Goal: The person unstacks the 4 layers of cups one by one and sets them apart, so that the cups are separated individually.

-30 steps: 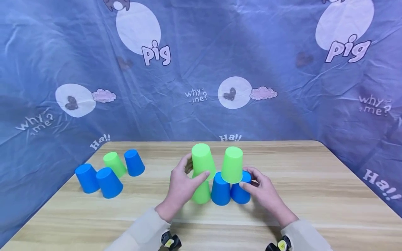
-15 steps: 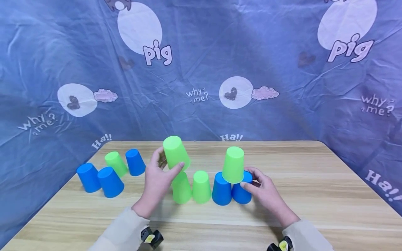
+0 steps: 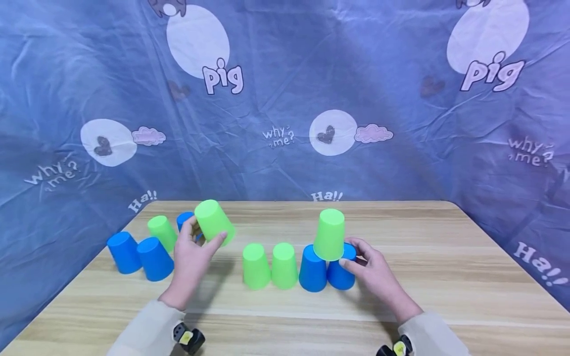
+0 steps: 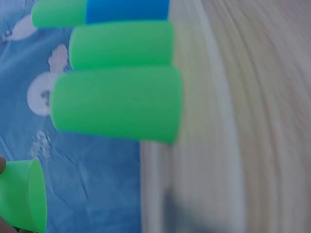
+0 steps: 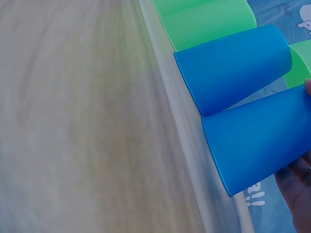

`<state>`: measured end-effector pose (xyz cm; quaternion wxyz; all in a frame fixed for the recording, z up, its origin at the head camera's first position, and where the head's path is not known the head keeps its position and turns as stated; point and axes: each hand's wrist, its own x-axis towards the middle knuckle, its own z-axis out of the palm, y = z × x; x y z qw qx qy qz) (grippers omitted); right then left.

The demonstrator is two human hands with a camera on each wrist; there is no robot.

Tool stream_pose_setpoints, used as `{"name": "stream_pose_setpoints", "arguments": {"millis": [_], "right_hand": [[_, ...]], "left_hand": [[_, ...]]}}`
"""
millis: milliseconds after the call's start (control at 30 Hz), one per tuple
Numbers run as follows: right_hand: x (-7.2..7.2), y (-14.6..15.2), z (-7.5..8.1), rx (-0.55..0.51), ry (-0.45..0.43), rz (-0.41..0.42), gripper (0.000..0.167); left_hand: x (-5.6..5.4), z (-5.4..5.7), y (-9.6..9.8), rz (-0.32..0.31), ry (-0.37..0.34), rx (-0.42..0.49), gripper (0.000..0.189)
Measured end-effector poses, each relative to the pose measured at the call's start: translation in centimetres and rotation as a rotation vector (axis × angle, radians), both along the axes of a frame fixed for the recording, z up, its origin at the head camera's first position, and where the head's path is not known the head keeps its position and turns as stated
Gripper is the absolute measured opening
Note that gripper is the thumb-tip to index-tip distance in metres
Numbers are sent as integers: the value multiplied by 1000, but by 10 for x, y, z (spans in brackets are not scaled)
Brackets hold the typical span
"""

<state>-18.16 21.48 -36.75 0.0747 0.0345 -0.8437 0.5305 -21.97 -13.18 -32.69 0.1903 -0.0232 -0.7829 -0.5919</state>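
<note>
In the head view my left hand [image 3: 194, 257] grips a tilted, upside-down green cup [image 3: 214, 222], raised above the tabletop. The left wrist view catches part of that held cup [image 4: 19, 194] at its lower left. My right hand [image 3: 371, 267] holds the rightmost blue cup [image 3: 341, 274] of a row, thumb and fingers on either side. Beside it stand another blue cup [image 3: 312, 272] and two green cups, one [image 3: 284, 267] next to the blue and one [image 3: 256, 267] at the row's left end. Bridging the two blue cups sits an upside-down green cup [image 3: 330, 235].
Left on the wooden table [image 3: 401, 227] stand more upturned cups: a front blue one [image 3: 155, 259], a left blue one [image 3: 123, 253], a green one [image 3: 162, 232] and a blue one [image 3: 184, 220] partly behind my left hand. A printed blue cloth [image 3: 276, 74] hangs behind.
My left hand has carried the green cup leftward, away from over the row, uncovering the two green cups at the row's left end. The right hand stays at the rightmost blue cup.
</note>
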Motion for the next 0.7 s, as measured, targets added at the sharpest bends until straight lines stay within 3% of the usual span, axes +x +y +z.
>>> {"name": "stream_pose_setpoints", "arguments": {"millis": [233, 400, 700], "right_hand": [[-1, -2, 0, -14, -12, 2, 46], [-1, -1, 0, -14, -10, 7, 46], [0, -2, 1, -22, -25, -2, 46]], "left_hand": [[-9, -13, -23, 70, -118, -124, 66], [-13, -20, -36, 86, -229, -210, 68], [-22, -30, -48, 41, -377, -186, 77]]}}
